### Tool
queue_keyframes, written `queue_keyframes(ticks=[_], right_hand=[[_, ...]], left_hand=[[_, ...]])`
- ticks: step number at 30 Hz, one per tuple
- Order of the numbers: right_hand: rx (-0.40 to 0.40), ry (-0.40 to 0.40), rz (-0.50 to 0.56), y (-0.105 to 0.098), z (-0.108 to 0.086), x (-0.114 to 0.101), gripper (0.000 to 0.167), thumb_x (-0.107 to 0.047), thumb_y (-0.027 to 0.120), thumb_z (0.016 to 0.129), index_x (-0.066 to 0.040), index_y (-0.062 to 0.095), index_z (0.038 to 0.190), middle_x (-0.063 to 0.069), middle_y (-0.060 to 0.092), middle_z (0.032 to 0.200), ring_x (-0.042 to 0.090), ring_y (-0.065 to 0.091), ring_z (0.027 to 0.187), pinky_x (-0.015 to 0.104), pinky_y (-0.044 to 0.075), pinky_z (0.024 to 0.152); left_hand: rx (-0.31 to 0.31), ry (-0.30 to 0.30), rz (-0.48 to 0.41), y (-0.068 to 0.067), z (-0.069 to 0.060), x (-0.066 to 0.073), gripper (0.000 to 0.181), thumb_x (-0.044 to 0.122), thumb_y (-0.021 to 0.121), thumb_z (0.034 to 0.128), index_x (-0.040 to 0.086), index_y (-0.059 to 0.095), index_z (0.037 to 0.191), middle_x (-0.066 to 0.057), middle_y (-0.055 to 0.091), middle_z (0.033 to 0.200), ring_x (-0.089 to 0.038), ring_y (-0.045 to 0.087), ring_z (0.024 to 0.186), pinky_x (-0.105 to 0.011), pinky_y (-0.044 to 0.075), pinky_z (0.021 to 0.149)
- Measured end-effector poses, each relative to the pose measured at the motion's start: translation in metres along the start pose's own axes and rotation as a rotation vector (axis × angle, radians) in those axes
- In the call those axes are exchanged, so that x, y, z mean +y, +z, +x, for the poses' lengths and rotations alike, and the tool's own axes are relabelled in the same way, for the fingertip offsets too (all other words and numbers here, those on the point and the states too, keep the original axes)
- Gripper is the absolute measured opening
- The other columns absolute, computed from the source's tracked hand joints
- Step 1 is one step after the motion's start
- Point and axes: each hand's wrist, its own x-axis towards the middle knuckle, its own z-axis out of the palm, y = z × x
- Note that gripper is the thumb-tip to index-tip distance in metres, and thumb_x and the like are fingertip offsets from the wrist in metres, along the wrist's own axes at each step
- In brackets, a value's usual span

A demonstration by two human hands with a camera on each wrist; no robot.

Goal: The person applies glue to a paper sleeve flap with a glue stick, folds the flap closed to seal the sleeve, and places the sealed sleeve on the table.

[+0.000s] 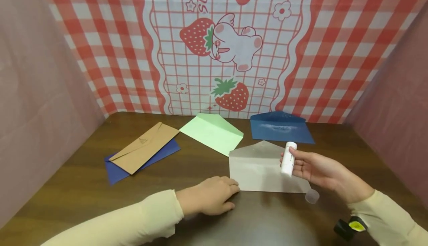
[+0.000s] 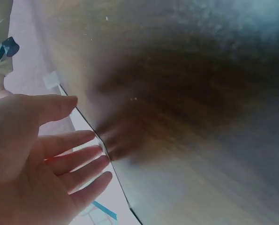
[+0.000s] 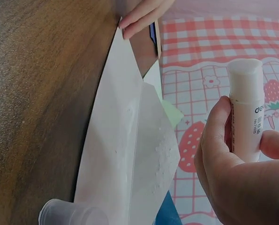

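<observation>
My right hand [image 1: 319,171] holds a white glue stick [image 1: 288,159] between thumb and fingers, above the right part of an off-white envelope [image 1: 257,177]. In the right wrist view the glue stick [image 3: 246,117] stands nearly upright in the frame, its label partly covered by the thumb. The envelope's flap [image 3: 153,150] is unfolded, with small whitish marks on it. Fairly straight fingers of my left hand [image 1: 214,196] rest on the envelope's lower left corner. A translucent cap [image 1: 312,196] lies by the envelope's lower right corner.
Behind the off-white envelope lie a light green envelope [image 1: 212,132] and a blue envelope [image 1: 281,129] with a whitish smear. To the left, a brown envelope [image 1: 147,149] overlaps a dark blue one [image 1: 113,171]. A strawberry-patterned cloth [image 1: 230,64] hangs behind the wooden table [image 1: 83,205].
</observation>
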Motion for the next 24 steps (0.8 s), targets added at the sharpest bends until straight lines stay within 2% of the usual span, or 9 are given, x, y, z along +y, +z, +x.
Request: queue_keyframes(ticks=[4, 8, 11, 14, 19, 22, 24], right_hand=[[0.033, 0.009, 0.005, 0.003, -0.001, -0.004, 0.016, -0.023, 0.044, 0.102, -0.014, 0.055, 0.11, 0.001, 0.068, 0.108, 0.014, 0.066, 0.104, 0.03, 0.055, 0.093], [0.047, 0.01, 0.008, 0.005, -0.001, -0.005, 0.016, -0.023, 0.044, 0.102, -0.015, 0.055, 0.111, 0.001, 0.067, 0.109, 0.015, 0.065, 0.104, 0.03, 0.055, 0.093], [0.014, 0.004, 0.022, 0.007, 0.0, -0.004, 0.017, -0.022, 0.043, 0.102, -0.014, 0.055, 0.111, 0.002, 0.067, 0.11, 0.015, 0.065, 0.105, 0.03, 0.054, 0.094], [-0.022, 0.0, 0.041, 0.007, -0.001, -0.003, 0.018, -0.021, 0.041, 0.103, -0.013, 0.056, 0.111, 0.002, 0.068, 0.111, 0.015, 0.065, 0.106, 0.031, 0.054, 0.095], [-0.025, -0.003, 0.047, 0.007, -0.006, -0.003, 0.017, -0.02, 0.042, 0.102, -0.012, 0.055, 0.111, 0.002, 0.069, 0.111, 0.015, 0.066, 0.105, 0.031, 0.054, 0.095], [0.007, 0.0, 0.045, 0.006, -0.01, -0.005, 0.017, -0.022, 0.043, 0.102, -0.013, 0.055, 0.111, 0.002, 0.069, 0.111, 0.015, 0.066, 0.105, 0.032, 0.054, 0.095], [0.031, 0.003, 0.042, 0.005, -0.013, -0.006, 0.017, -0.023, 0.043, 0.102, -0.014, 0.055, 0.111, 0.002, 0.069, 0.111, 0.015, 0.065, 0.105, 0.031, 0.054, 0.094]], left_hand=[[0.102, -0.045, -0.042, -0.005, 0.008, -0.009, 0.033, 0.027, 0.06, 0.0934, 0.01, 0.062, 0.122, -0.001, 0.065, 0.121, -0.014, 0.061, 0.112, -0.026, 0.051, 0.095], [0.2, -0.185, -0.168, -0.014, 0.027, -0.03, 0.03, 0.018, 0.06, 0.0928, 0.003, 0.063, 0.119, -0.009, 0.067, 0.117, -0.021, 0.063, 0.11, -0.031, 0.053, 0.093], [0.215, -0.287, -0.268, -0.015, 0.042, -0.048, 0.029, 0.011, 0.058, 0.0932, -0.001, 0.062, 0.12, -0.015, 0.067, 0.117, -0.024, 0.063, 0.108, -0.034, 0.054, 0.091], [0.197, -0.345, -0.319, -0.012, 0.058, -0.061, 0.029, 0.008, 0.055, 0.094, -0.003, 0.061, 0.12, -0.017, 0.066, 0.117, -0.027, 0.064, 0.107, -0.035, 0.055, 0.09], [0.188, -0.382, -0.354, -0.007, 0.079, -0.067, 0.026, 0.004, 0.049, 0.0945, -0.003, 0.066, 0.112, -0.017, 0.069, 0.114, -0.026, 0.066, 0.103, -0.034, 0.056, 0.087], [0.209, -0.389, -0.357, -0.007, 0.089, -0.066, 0.022, 0.0, 0.049, 0.0928, -0.003, 0.069, 0.101, -0.015, 0.072, 0.102, -0.021, 0.066, 0.086, -0.028, 0.055, 0.074], [0.219, -0.392, -0.349, -0.008, 0.095, -0.065, 0.021, -0.001, 0.049, 0.092, -0.003, 0.07, 0.095, -0.014, 0.072, 0.094, -0.016, 0.059, 0.073, -0.023, 0.048, 0.065]])
